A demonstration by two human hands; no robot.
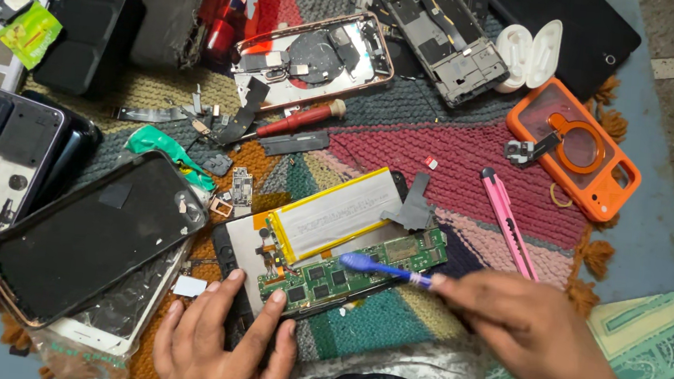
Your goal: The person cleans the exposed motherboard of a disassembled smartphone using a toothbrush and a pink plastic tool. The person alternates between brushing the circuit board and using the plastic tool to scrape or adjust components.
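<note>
Brushing the opened phone, lower centre.
Our left hand [222, 342] lies flat on the opened phone [324, 249], steadying it; our right hand [536, 333] pinches the blue brush [383, 269] over its green circuit board [354, 268].

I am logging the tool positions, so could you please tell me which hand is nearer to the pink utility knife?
Right. The right hand lies just below the pink utility knife; the left hand is far off, lower left.
</note>
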